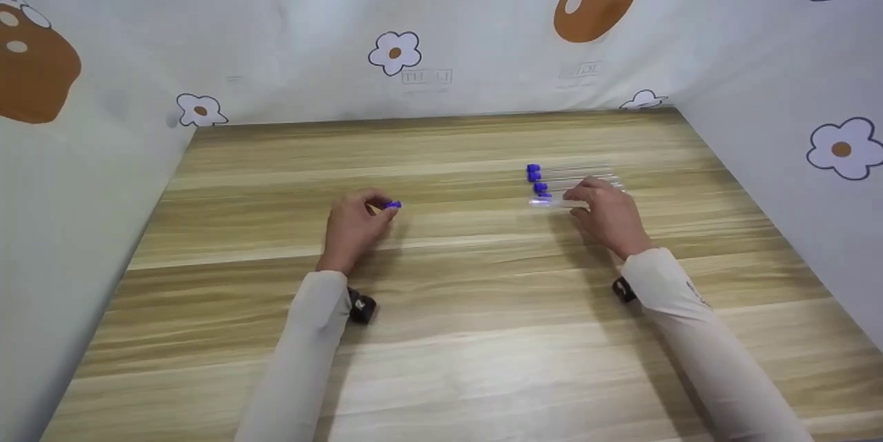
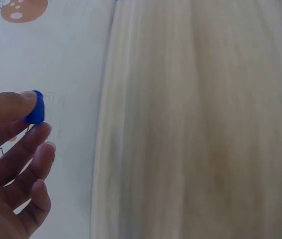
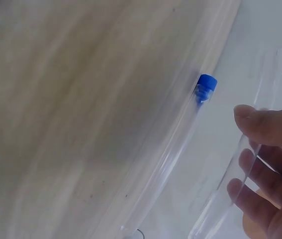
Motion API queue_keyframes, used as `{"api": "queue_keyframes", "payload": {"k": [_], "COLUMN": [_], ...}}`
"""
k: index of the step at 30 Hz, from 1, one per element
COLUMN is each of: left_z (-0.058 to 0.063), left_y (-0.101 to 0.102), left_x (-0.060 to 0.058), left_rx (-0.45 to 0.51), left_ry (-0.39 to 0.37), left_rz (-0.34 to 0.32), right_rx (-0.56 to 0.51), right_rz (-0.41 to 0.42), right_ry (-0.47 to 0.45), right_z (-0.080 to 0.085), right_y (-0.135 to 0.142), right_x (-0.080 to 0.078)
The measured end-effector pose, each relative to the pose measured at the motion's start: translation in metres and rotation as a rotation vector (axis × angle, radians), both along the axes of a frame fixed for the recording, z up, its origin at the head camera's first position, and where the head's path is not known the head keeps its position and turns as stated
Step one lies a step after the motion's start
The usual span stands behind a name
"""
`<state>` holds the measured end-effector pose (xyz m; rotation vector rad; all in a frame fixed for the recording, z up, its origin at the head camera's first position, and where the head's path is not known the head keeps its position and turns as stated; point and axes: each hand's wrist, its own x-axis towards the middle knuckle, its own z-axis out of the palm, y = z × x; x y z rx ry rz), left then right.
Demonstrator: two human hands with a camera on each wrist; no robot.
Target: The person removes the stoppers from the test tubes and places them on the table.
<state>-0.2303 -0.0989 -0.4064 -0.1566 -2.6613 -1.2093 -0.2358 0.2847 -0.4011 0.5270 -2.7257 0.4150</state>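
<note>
My left hand [image 1: 355, 227] pinches a small blue cap [image 1: 394, 205] between thumb and forefinger, above the left half of the table. In the left wrist view the cap [image 2: 39, 109] sits at the fingertips, with the other fingers loosely bent. My right hand [image 1: 610, 216] holds a clear, uncapped test tube [image 1: 548, 203] by its middle, near a row of test tubes with blue caps [image 1: 534, 173]. In the right wrist view the held tube [image 3: 213, 204] is slanted between thumb and fingers. One capped test tube [image 3: 165, 159] lies beyond it.
The tubes lie on a wood-grain table [image 1: 441, 332], caps pointing left. A pale patterned sheet [image 1: 310, 49] stands up along the table's back and sides. A small black wrist camera [image 1: 361, 307] is strapped at my left sleeve, another [image 1: 623, 289] at the right.
</note>
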Motion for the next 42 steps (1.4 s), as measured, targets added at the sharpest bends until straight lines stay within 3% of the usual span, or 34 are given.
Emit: {"api": "queue_keyframes", "payload": {"k": [9, 15, 22, 30, 42], "left_z": [0.003, 0.003, 0.003, 0.004, 0.003], "left_y": [-0.016, -0.022, -0.026, -0.026, -0.024], "left_x": [0.003, 0.004, 0.004, 0.006, 0.006], "left_rx": [-0.078, -0.107, -0.185, -0.24, -0.265], "left_ry": [-0.222, -0.282, -0.276, -0.228, -0.258], "left_rz": [-0.049, -0.063, -0.092, -0.104, -0.1], "right_rx": [-0.042, -0.012, 0.048, 0.07, 0.087], "right_rz": [-0.014, -0.026, -0.032, 0.005, 0.02], "right_ry": [-0.155, -0.255, -0.346, -0.322, -0.352], "right_z": [-0.002, 0.0, -0.001, -0.002, -0.001], "right_y": [0.013, 0.012, 0.011, 0.012, 0.012], "right_x": [-0.006, -0.008, -0.009, -0.011, -0.01]}}
